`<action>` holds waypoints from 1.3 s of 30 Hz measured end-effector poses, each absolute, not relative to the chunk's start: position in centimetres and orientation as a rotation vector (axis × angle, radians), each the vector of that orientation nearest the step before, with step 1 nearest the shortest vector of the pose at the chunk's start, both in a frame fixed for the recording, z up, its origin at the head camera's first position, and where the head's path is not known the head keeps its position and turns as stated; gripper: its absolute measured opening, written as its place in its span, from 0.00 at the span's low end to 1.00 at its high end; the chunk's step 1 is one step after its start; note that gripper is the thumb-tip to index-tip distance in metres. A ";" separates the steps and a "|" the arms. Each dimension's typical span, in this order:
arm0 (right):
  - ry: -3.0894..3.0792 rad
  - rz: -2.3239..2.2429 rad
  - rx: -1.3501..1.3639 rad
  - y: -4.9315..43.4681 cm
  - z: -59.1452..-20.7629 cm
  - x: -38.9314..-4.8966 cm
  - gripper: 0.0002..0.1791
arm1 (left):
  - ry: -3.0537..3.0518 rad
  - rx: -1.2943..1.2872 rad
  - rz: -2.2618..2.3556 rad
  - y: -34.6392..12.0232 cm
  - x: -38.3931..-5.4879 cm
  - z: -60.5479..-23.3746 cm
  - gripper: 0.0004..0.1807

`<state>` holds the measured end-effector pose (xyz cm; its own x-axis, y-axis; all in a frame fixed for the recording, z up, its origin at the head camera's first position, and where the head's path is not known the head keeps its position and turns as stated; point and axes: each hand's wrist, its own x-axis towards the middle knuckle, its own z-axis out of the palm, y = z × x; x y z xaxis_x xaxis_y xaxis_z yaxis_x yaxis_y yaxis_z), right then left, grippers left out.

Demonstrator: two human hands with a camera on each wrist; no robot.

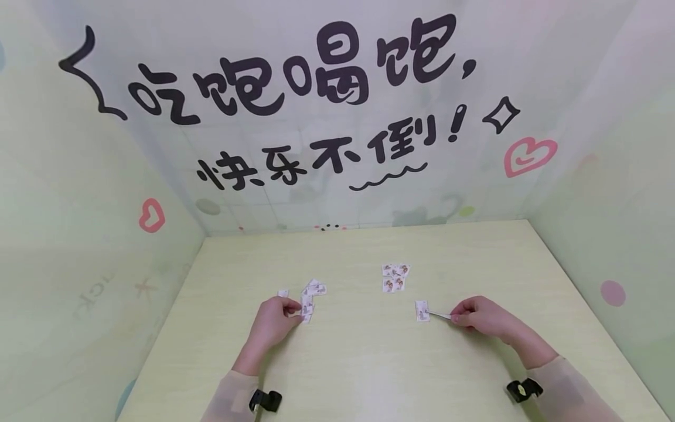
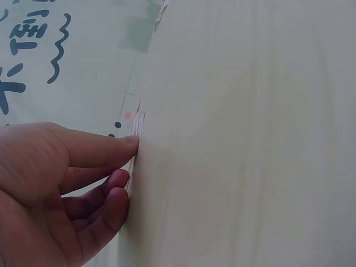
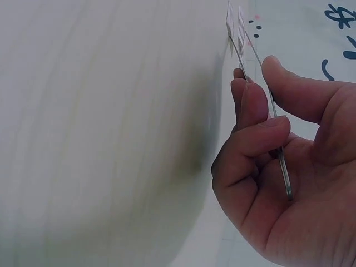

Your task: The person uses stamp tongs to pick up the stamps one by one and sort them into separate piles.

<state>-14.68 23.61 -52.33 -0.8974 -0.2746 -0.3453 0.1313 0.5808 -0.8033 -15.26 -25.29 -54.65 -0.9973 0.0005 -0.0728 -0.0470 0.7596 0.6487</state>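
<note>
My right hand (image 1: pixel 482 316) grips metal tweezers (image 3: pixel 281 161) between thumb and fingers. In the head view the tweezers' tips reach a small white card with a printed picture (image 1: pixel 422 310). Whether they clamp it is unclear; the right wrist view shows the two arms spread. On the left, my left hand (image 1: pixel 274 320) pinches the edge of a loose cluster of small picture cards (image 1: pixel 308 302), thumb and index finger at its near left side. Only thin edges of the cards (image 2: pixel 140 121) show in the left wrist view. Another small card (image 1: pixel 283 292) lies partly hidden behind that hand.
Several small picture cards (image 1: pixel 395 284) lie grouped farther back, right of the middle. The pale wooden table (image 1: pixel 358 363) meets printed fabric walls at the back (image 1: pixel 316 205) and both sides. Black camera mounts (image 1: pixel 265 400) sit on both wrists.
</note>
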 end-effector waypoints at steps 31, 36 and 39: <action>2.371 -1.252 -0.135 24.6 -51.9 -14.9 0.11 | 2.890 -0.047 1.062 -25.2 -15.2 -54.4 0.07; 2.373 -1.266 -0.129 24.5 -52.0 -15.1 0.13 | 2.888 -0.044 1.062 -25.2 -15.2 -54.3 0.07; 2.368 -1.282 -0.124 24.4 -52.1 -15.1 0.14 | 2.884 -0.047 1.075 -25.2 -15.1 -54.2 0.08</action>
